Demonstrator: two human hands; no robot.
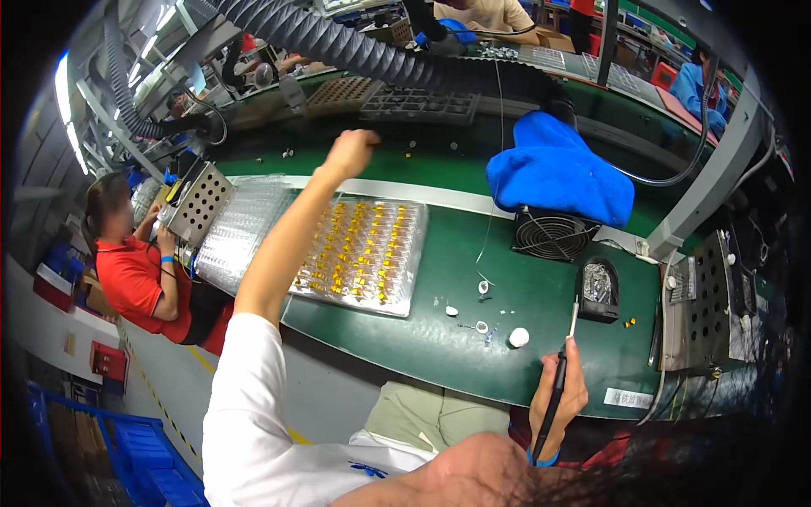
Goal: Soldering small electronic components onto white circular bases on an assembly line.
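My left hand [351,154] is stretched out over the green belt [422,169] beyond the bench's back edge. Its fingers are curled together; whatever they pinch, if anything, is too small to make out. Under that forearm lies a clear plastic tray [414,291] with rows of small yellow-orange parts. My right hand [562,397] grips a soldering iron [556,395] by its black handle, tip pointing up and away. Close to the tip stands a black holder [600,311] filled with metal wool. Small round parts [482,327] with wires lie left of the iron, near a white round piece [519,337].
A thin wire [498,110] hangs down to the bench. A blue cloth [557,169] covers a black fan [553,234]. A perforated metal box [697,313] stands at right. Overhead runs a grey ribbed hose [338,42]. A person in red [139,283] works at left, beside stacked clear trays [241,224].
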